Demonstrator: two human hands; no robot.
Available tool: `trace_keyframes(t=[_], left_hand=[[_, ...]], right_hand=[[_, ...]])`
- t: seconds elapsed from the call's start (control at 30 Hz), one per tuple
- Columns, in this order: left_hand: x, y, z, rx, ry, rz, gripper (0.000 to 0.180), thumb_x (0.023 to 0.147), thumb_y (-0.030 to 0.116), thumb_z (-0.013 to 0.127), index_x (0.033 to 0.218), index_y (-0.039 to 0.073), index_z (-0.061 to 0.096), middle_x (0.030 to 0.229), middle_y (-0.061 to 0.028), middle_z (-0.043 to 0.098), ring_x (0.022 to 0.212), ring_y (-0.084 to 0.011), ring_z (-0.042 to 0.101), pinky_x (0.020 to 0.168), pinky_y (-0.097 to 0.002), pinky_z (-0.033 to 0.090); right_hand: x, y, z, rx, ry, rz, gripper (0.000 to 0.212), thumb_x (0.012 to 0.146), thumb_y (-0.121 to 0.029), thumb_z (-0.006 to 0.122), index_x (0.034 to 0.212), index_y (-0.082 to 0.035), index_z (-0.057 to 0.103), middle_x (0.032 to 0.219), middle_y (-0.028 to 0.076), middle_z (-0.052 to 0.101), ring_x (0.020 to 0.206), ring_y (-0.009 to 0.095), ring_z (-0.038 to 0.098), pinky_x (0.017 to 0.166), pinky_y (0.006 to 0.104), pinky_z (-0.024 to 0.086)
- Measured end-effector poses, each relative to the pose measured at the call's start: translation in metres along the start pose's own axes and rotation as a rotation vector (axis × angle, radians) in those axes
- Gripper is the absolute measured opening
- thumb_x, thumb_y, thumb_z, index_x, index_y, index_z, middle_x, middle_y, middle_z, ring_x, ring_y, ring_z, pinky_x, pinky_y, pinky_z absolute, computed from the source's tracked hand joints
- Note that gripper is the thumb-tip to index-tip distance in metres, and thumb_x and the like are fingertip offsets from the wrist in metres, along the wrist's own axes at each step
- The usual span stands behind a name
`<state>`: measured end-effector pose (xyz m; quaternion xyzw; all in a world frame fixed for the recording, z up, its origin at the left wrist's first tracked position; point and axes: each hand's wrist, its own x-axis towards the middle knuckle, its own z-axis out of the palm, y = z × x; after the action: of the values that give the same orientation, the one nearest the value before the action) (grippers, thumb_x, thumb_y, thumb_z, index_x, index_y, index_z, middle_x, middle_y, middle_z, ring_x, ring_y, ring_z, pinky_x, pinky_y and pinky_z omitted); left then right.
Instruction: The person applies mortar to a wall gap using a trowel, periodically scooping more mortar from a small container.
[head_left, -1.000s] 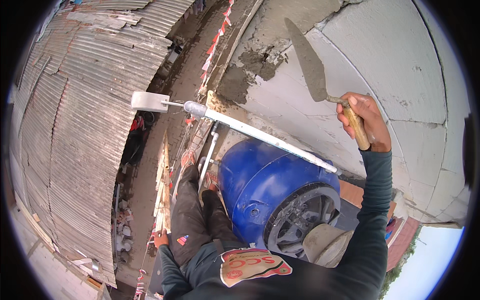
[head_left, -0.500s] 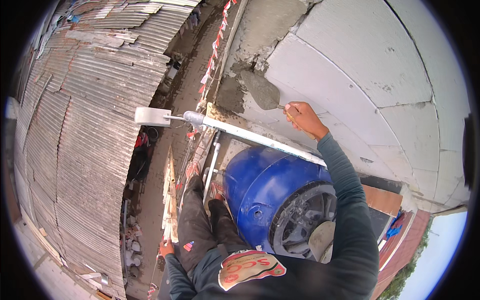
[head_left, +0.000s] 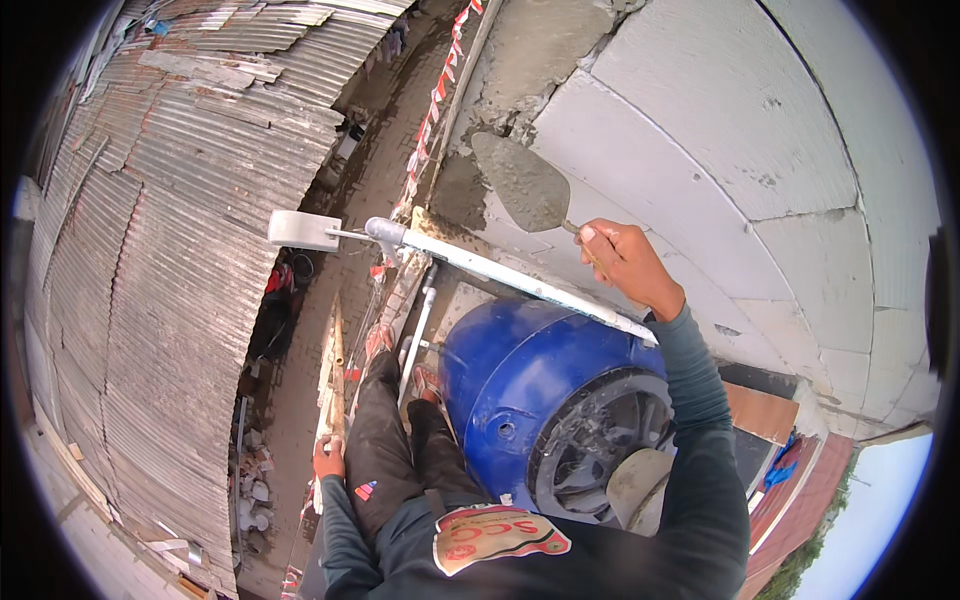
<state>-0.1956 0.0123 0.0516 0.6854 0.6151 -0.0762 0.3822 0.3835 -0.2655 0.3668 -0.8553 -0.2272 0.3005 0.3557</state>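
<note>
My right hand (head_left: 632,265) is closed round the handle of a trowel (head_left: 527,186), reaching out over the far side of a blue barrel (head_left: 500,375). Grey mortar coats the blade, whose broad face shows. It lies over the wall (head_left: 690,110) of large pale blocks, beside a patch of damp mortar (head_left: 462,190); whether it touches the wall I cannot tell. Low on the left, my left hand (head_left: 328,457) is wrapped round the near end of a bundle of bamboo and wooden poles (head_left: 336,375). Part of its fingers is hidden.
A white pipe (head_left: 530,287) crosses above the barrel, with a pale block-shaped piece (head_left: 303,230) at its left end. Red and white tape (head_left: 435,105) runs along the ledge. Below lies a paved alley (head_left: 375,150), with a corrugated metal roof (head_left: 190,270) beyond it.
The trowel has turned so that more of its blade face shows. My right hand has shifted slightly right and nearer to me. My left hand has moved a little farther up.
</note>
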Motion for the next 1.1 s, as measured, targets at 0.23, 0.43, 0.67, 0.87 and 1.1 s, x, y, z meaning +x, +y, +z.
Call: trace_keyframes(t=[0.23,0.43,0.67,0.87,1.1], left_hand=[[-0.013,-0.004,0.015,0.073,0.012,0.067,0.048,0.088,0.042,0.077,0.12,0.006,0.07,0.092,-0.0156,0.071,0.078,-0.0251,0.064,0.079,-0.0389,0.052],[-0.024,-0.014,0.01,0.003,0.052,0.003,0.043,0.091,0.037,0.074,0.119,0.004,0.07,0.097,-0.0194,0.073,0.084,-0.0294,0.068,0.081,-0.0422,0.053],[0.039,-0.032,0.021,0.05,0.078,0.052,0.045,0.093,0.042,0.068,0.112,0.002,0.074,0.109,-0.019,0.075,0.104,-0.0298,0.07,0.094,-0.0382,0.051],[0.073,0.06,0.059,0.155,-0.141,0.257,0.044,0.094,0.044,0.066,0.113,0.005,0.073,0.112,-0.0183,0.075,0.107,-0.0332,0.07,0.096,-0.0416,0.051],[0.117,0.099,0.073,0.48,-0.282,0.404,0.063,0.095,0.057,0.06,0.118,0.0,0.073,0.112,-0.0196,0.075,0.106,-0.0323,0.07,0.095,-0.0419,0.051]], right_hand=[[0.064,0.0,0.04,0.595,-0.648,0.298,0.038,0.108,-0.034,0.053,0.103,0.003,0.064,0.072,0.004,0.06,0.052,0.009,0.056,0.044,0.0224,0.046],[0.074,0.037,-0.005,0.913,-0.378,0.249,0.034,0.107,-0.032,0.053,0.096,0.0,0.058,0.067,0.007,0.056,0.042,0.009,0.047,0.034,0.0245,0.04],[-0.113,-0.071,-0.098,0.467,-0.066,0.021,0.041,0.106,-0.035,0.055,0.107,0.006,0.064,0.074,0.009,0.062,0.055,0.008,0.055,0.047,0.0199,0.042],[-0.353,-0.077,-0.122,-0.415,0.212,0.296,0.031,0.098,-0.026,0.067,0.112,0.002,0.065,0.089,0.014,0.068,0.074,0.028,0.063,0.07,0.0382,0.05],[-0.558,-0.065,-0.067,-0.687,0.322,0.978,0.022,0.086,-0.018,0.072,0.095,0.002,0.072,0.087,0.022,0.07,0.084,0.042,0.067,0.075,0.0493,0.051]])
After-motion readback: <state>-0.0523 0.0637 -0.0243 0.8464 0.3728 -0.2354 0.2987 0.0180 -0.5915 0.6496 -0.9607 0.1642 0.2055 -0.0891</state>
